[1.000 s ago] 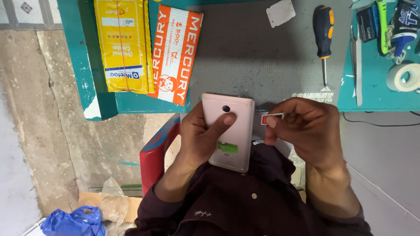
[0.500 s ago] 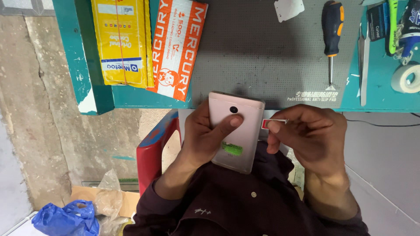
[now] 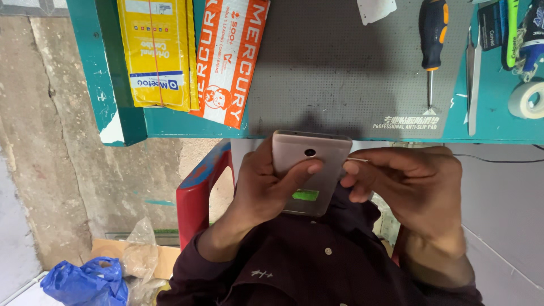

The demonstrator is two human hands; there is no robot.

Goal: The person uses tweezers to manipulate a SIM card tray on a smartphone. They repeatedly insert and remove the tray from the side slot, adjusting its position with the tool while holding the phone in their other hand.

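obs, head view. a pinkish-gold phone [image 3: 310, 170] is held back-side up over the lap, just below the near edge of the teal desk [image 3: 498, 122], not resting on anything. round camera lens near its upper end, a small green sticker [image 3: 305, 195] lower down on the back.

left hand [image 3: 265, 190]: wrapped around the phone from the left edge, palm under it, one finger laid across the back just beneath the lens. clamped on the phone.

right hand [image 3: 411, 184]: fingers pinched together at the phone's right edge, touching or very nearly touching it. a thin pale sliver shows at the fingertips; too small to tell what it is, or whether it is gripped.

handling, judged: phone looks rigid, flat, moderately light for one hand. smooth metal-like back, so likely slippery; the screen side faces down and is presumably fragile. best hold is along the two long edges, as the left hand has it, with a finger on the back for steadiness.

surroundings: grey anti-slip mat [image 3: 345, 68] on the desk, well apart from the phone. on the mat, a screwdriver [image 3: 433, 48] with black and orange handle. yellow packet [image 3: 158, 54] and orange-and-white packet [image 3: 226, 62] to the left. tape roll [image 3: 527, 100] at far right. red chair [image 3: 195, 198] beneath the person.
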